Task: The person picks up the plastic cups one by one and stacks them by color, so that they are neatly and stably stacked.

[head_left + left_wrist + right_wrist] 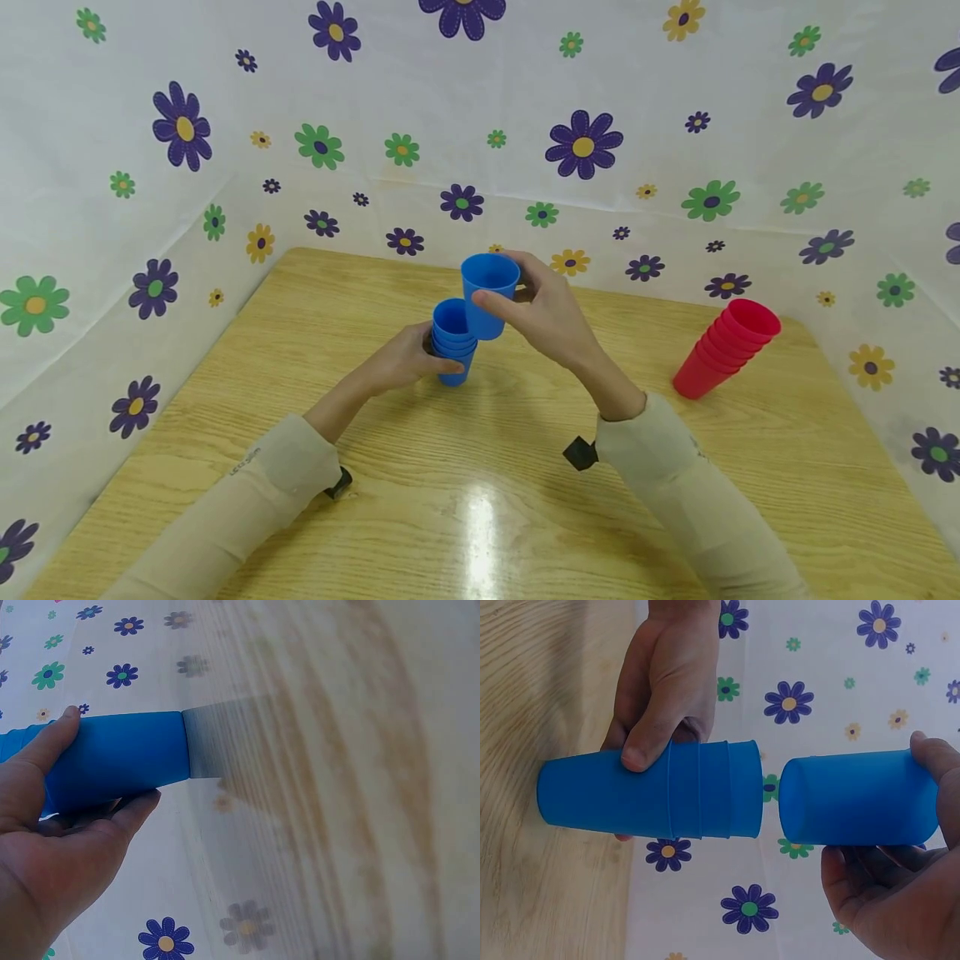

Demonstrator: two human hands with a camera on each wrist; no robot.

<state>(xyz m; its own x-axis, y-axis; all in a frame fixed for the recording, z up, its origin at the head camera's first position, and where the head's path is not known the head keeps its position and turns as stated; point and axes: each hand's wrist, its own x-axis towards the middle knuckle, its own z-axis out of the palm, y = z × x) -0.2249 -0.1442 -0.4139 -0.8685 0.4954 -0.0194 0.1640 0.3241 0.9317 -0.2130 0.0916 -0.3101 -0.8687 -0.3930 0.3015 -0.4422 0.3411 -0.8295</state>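
Observation:
My left hand point(405, 360) grips a nested stack of blue plastic cups point(454, 343), its thumb along the near side and the mouth facing up. The stack's base meets the tabletop in the left wrist view, where part of the blue stack point(127, 754) shows. Above and slightly right of the stack, a single blue cup point(482, 323) is held upright by my right hand point(551, 312), thumb in front and fingers behind. In the right wrist view a small gap separates the single cup point(855, 796) from the stack's rim point(756, 787).
A nested stack of red cups point(723, 350) stands on the right part of the wooden table point(420, 517). White cloth point(510, 83) printed with flowers rises behind the table and along both sides. Dark wrist devices point(581, 453) show under the sleeves.

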